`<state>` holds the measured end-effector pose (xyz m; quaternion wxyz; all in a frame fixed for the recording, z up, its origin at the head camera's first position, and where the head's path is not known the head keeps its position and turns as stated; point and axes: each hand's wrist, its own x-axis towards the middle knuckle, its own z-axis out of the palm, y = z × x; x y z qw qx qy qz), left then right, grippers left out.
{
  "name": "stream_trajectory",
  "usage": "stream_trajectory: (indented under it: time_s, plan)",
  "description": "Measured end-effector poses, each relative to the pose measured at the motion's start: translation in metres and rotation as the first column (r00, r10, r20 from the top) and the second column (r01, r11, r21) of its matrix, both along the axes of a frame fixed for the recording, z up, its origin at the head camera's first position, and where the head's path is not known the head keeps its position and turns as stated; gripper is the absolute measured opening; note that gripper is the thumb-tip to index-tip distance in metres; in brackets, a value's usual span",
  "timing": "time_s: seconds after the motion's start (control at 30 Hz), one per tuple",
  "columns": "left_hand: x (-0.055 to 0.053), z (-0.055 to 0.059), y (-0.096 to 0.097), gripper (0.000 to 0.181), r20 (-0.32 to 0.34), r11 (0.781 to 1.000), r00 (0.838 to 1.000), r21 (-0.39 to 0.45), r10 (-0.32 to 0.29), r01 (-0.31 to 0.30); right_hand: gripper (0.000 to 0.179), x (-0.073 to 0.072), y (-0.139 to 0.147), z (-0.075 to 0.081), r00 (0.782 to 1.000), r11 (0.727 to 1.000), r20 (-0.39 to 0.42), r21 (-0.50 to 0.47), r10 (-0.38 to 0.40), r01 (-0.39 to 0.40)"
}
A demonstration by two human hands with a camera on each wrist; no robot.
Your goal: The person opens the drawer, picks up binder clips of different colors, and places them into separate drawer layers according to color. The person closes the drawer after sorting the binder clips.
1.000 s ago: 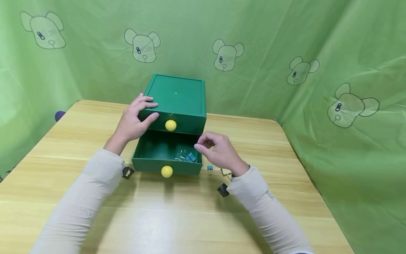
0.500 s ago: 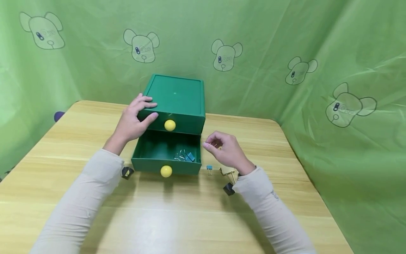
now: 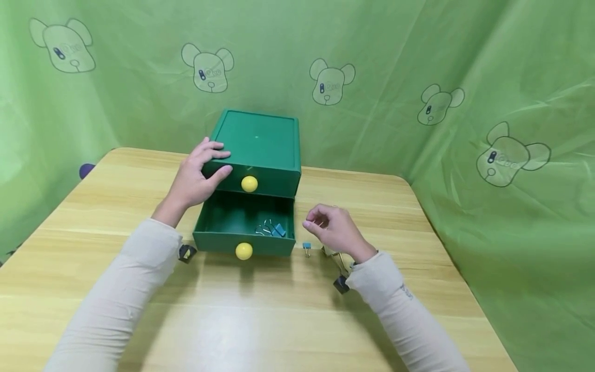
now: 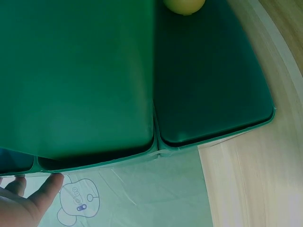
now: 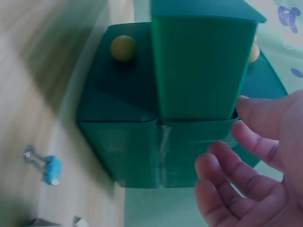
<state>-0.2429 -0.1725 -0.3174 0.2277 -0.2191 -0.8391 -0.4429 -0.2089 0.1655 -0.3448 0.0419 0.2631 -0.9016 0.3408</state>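
Observation:
A green drawer cabinet with round yellow knobs stands on the table. Its lower drawer is pulled out. Inside, at the right, lies a blue binder clip with wire loops beside it. My left hand rests on the cabinet's upper left front corner, fingers on top and thumb on the front. Just right of the drawer hovers my right hand, fingers loosely bent; the right wrist view shows thumb and fingers apart, nothing between them. Below it are a small blue binder clip and a partly hidden gold-coloured binder clip.
The wooden table reaches back to a green curtain with bear-face prints, which also hangs along the right side. Dark pieces show beside the cuffs. A purple round thing sits beyond the table's left edge.
My right hand has drawn away from the drawer's right edge, moving right and slightly nearer. My left hand, the drawer and the clip inside it stay as they were.

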Motion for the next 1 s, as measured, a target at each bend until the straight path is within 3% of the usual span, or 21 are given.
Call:
stream_trajectory:
  time_s: [0.27, 0.63, 1.0]
  plan:
    - [0.001, 0.0, 0.001, 0.036, -0.008, 1.0, 1.0, 0.014, -0.009, 0.009, 0.007, 0.0, 0.006, -0.016, 0.999, 0.999, 0.035, 0.043, -0.008, 0.007]
    - [0.0, -0.001, 0.001, 0.038, 0.0, 1.0, 1.0, 0.001, 0.002, -0.002, 0.011, -0.003, 0.01, -0.04, 0.997, 0.985, 0.073, 0.172, -0.003, -0.009]
    - [0.001, -0.001, 0.001, 0.037, -0.003, 1.0, 1.0, 0.009, -0.006, 0.006, 0.02, -0.005, 0.01, -0.053, 0.992, 0.959, 0.125, 0.281, 0.005, -0.04]
